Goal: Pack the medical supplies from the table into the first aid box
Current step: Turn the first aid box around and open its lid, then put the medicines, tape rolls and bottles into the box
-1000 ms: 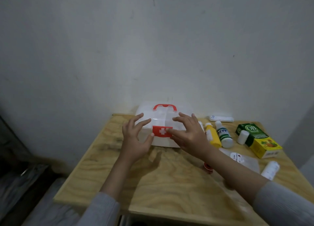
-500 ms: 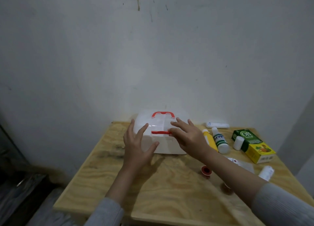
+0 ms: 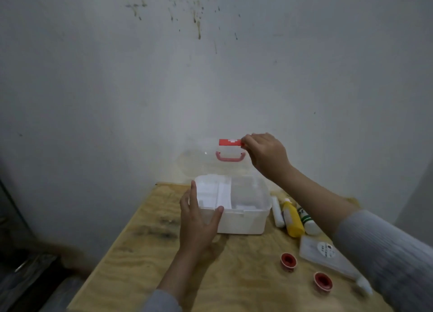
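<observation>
The white first aid box (image 3: pixel 243 222) stands on the wooden table (image 3: pixel 145 260) with its clear lid (image 3: pixel 201 161) swung up against the wall. The lid's red latch (image 3: pixel 229 142) and red handle (image 3: pixel 230 157) show at the top. My right hand (image 3: pixel 267 157) pinches the lid's upper edge beside the latch. My left hand (image 3: pixel 199 220) grips the box's front left corner. A white inner tray (image 3: pixel 213 194) sits inside. Right of the box lie a white tube (image 3: pixel 277 211), a yellow bottle (image 3: pixel 291 218) and a white bottle with a green label (image 3: pixel 308 222).
A clear flat packet with a round sticker (image 3: pixel 321 250) and two red tape rolls (image 3: pixel 288 260) (image 3: pixel 322 281) lie on the table's right part. A small white bottle (image 3: pixel 364 286) shows under my right sleeve. The grey wall stands right behind the box.
The lid has gone from closed to fully raised, lifted by my right hand. My left hand stayed on the box's front left. The view came closer.
</observation>
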A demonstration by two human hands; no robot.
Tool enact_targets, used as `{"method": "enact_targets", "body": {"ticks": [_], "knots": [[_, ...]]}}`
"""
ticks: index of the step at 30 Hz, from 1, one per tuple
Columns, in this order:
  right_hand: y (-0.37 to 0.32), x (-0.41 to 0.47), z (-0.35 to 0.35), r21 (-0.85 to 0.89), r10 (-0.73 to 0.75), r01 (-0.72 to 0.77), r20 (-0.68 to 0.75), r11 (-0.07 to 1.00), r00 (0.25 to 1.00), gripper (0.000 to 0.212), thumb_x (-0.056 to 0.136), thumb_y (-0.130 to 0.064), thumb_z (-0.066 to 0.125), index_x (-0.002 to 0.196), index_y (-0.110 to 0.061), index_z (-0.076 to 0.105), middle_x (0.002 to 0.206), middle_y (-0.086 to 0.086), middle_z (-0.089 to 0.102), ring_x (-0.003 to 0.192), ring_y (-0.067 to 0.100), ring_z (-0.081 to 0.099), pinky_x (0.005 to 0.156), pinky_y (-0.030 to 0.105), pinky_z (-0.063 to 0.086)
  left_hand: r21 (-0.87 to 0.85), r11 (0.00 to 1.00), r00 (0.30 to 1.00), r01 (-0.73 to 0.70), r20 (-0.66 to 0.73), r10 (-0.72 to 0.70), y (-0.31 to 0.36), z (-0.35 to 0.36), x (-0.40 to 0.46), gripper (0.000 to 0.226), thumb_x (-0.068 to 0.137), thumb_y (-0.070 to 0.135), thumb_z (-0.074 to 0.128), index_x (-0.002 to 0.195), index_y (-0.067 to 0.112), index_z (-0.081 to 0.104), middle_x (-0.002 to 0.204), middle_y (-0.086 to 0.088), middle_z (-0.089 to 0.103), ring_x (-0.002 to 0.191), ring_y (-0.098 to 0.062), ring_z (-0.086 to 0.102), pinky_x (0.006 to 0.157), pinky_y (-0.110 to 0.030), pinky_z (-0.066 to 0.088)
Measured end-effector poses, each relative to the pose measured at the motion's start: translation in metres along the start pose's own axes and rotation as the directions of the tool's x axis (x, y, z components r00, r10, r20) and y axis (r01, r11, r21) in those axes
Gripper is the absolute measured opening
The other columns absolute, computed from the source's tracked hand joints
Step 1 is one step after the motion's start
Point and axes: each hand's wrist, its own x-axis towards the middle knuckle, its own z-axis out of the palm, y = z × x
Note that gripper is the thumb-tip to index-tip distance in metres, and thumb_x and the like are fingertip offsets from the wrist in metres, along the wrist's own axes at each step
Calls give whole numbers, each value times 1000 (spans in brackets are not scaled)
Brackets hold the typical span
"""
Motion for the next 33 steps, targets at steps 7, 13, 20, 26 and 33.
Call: {"method": "enact_targets", "body": {"ticks": [7,13,20,26,33], "knots": [[18,11,29,-54,170,-162,358,985,918,32,80,-9,69,109,-6,56,115,20,62,108,41,59,89,49,51,-60,995,997,77,35,-75,-2,3,9,96,72,54,69,141,49,2,147,7,19,126,-15,36,88,-31,46],[25,11,32,-106,287,-278,576,955,766,61,90,-30,57,142,-13,29,151,22,29,142,37,23,116,52,23,-92,989,991,119,76,-112,-5,2,16,98,71,48,74,142,45,7,145,5,19,124,-16,35,87,-30,44],[19,-16,-46,8,253,-301,519,954,817,47,89,-29,59,132,-12,49,144,22,42,133,38,39,107,48,34,-104,985,989,135,81,-127,-4,-1,17,96,72,42,74,144,41,11,146,3,17,127,-20,33,90,-33,42],[35,-91,-122,-73,402,-476,656,876,639,26,86,-33,62,110,-22,64,114,3,62,103,21,59,84,37,53,-92,985,989,143,62,-138,-5,1,16,95,73,39,75,145,36,14,148,-3,17,128,-24,34,94,-37,41],[30,-168,-153,-210,589,-687,715,695,377,18,81,-28,70,98,-22,70,97,-1,70,81,13,64,72,26,52,-81,987,990,135,46,-132,-5,3,15,95,73,36,75,146,31,15,149,-8,19,132,-30,32,97,-47,41]]}}
